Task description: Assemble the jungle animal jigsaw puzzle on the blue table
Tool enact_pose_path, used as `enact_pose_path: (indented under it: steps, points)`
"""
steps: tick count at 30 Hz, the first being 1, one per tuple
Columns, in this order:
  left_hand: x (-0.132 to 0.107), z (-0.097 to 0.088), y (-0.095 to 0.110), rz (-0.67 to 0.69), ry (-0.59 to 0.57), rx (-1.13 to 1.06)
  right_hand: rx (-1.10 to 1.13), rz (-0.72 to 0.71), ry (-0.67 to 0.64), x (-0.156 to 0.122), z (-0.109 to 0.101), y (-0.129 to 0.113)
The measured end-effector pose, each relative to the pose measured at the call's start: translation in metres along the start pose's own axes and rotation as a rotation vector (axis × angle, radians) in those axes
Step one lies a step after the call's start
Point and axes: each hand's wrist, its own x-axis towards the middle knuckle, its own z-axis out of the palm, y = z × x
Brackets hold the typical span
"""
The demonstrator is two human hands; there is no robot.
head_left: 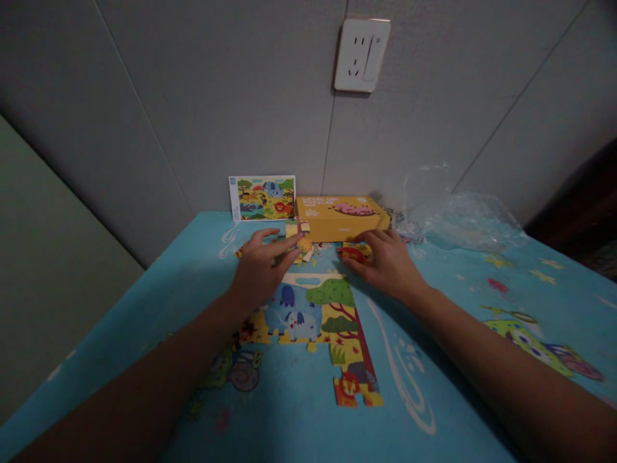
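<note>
My left hand [263,263] pinches a pale puzzle piece [292,228] with a yellow patch, tilted up behind the fingertips. Behind and beneath it lie more loose pieces, partly hidden by the fingers. My right hand [388,260] has thumb and fingers closed about a red and yellow puzzle piece [351,254], in front of the yellow box. Between my forearms lies a partly joined puzzle [344,312]. It shows blue elephants, green trees and a lion at its lower right corner; my left hand and forearm cover its left side.
A picture card [265,198] of the animal scene leans against the wall. Beside it stands the yellow puzzle box [337,222]. Crumpled clear plastic [475,222] lies at the back right. The cloth [463,399] is blue with cartoon prints. A wall socket [362,55] sits above.
</note>
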Motion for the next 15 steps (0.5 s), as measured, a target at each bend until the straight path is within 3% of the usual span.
enact_pose_path:
  steps: [3,9,15]
  points:
    - [0.002,0.0,-0.003,-0.078,0.014,0.04,-0.064,0.053,-0.102,-0.002,0.004,0.005]
    - [-0.003,0.009,-0.011,-0.124,-0.188,0.176,-0.068,0.062,-0.179,-0.001,0.004,0.007]
    - [-0.008,0.014,-0.015,-0.134,-0.139,0.227,-0.032,0.063,-0.169,0.001,0.006,0.009]
